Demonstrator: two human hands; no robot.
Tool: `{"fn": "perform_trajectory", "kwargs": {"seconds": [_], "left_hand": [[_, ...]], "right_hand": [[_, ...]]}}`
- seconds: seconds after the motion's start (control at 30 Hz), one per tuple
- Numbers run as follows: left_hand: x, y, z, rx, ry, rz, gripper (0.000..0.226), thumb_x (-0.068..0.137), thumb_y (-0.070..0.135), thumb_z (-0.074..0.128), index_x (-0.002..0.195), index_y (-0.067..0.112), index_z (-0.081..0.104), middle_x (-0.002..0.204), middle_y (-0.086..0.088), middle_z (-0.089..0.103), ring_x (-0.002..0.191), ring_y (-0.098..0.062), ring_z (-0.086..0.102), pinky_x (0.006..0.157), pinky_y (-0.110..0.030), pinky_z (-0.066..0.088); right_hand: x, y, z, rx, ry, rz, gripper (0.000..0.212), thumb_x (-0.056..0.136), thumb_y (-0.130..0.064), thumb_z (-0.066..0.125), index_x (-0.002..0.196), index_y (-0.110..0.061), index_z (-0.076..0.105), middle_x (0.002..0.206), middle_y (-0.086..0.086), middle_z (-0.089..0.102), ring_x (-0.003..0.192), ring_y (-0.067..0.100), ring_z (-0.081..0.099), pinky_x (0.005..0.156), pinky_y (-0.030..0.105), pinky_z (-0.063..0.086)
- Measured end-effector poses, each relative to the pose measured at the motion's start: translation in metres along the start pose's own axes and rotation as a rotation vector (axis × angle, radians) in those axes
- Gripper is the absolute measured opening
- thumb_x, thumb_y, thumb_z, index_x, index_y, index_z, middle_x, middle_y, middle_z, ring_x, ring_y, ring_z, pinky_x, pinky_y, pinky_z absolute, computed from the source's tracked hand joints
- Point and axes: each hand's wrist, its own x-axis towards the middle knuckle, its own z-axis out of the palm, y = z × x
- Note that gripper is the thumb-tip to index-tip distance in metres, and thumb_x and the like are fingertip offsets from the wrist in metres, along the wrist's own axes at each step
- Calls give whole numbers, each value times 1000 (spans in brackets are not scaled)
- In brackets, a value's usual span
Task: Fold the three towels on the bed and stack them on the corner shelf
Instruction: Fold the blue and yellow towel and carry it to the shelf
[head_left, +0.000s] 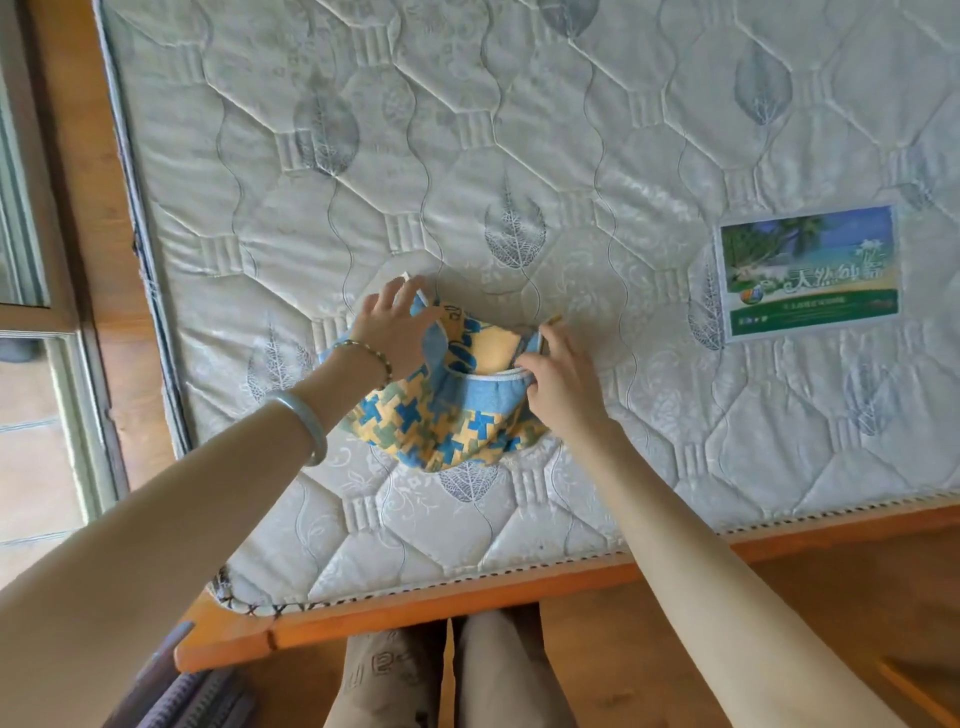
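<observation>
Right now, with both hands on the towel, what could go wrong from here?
1. The towel sags and bunches between the left hand and the right hand, so the fold may land crooked on the mattress.
2. Each hand seems to hold only an edge, so a corner could slip out and undo the fold.
3. Only this one towel is in view, so the other two may be overlooked.

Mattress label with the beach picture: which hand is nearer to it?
Right. The right hand grips the towel left of the label; the left hand holds it farther left.
</observation>
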Motion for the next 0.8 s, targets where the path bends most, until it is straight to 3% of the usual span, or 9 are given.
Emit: {"fn": "perform_trajectory", "kwargs": {"seconds": [0.13,0.27,0.4,0.5,0.57,0.63,0.7,0.8], "left_hand": [[2,-9,-1,196,-7,13,54,84,21,60,135,18,42,154,-10,17,144,-28,9,115,-41,17],[-25,-28,-3,263,34,103,37,82,25,64,118,16,60,141,-8,44,138,-22,30,116,-37,10],[-76,-60,-14,129,189,166,27,65,16,77,90,13,68,94,-4,70,108,-24,59,111,-38,25],[-125,-76,-46,2,184,43,18,74,12,68,90,9,60,84,-7,68,92,-27,63,97,-36,40],[-154,-84,-67,-147,257,-30,16,82,9,61,94,5,53,84,-13,65,79,-31,62,69,-38,48],[-180,-93,-89,-251,357,-65,20,83,6,63,99,1,52,85,-18,66,65,-30,59,54,-35,45],[-202,-104,-114,-282,410,-106,23,83,10,65,104,2,57,88,-18,66,65,-28,57,57,-34,44],[-227,-121,-153,-265,464,-167,18,83,9,62,100,10,66,94,-13,65,82,-33,62,69,-39,48]], "right_hand": [[-13,5,-10,10,114,-55,15,57,0,68,70,-8,71,112,20,65,105,40,59,85,45,48],[-38,-3,-24,115,238,-145,13,59,-16,56,66,-7,61,83,11,65,92,33,61,94,41,43],[-67,-23,-58,194,320,-149,9,64,-14,58,67,-7,54,61,7,54,64,30,53,88,39,43],[-86,-44,-94,215,367,-130,15,67,-17,56,77,-7,62,65,9,61,61,33,57,58,36,49],[-96,-58,-121,218,399,-131,25,72,-23,52,87,-8,65,74,11,66,64,34,62,53,37,51],[-104,-72,-152,206,401,-135,25,79,-22,55,97,-8,65,86,12,68,71,34,65,57,37,51],[-108,-83,-182,170,331,-138,25,85,-21,61,106,-8,63,100,11,68,82,33,66,65,38,49],[-109,-94,-221,85,176,-164,27,86,-24,65,110,-10,62,105,9,67,93,30,63,68,33,43]]}}
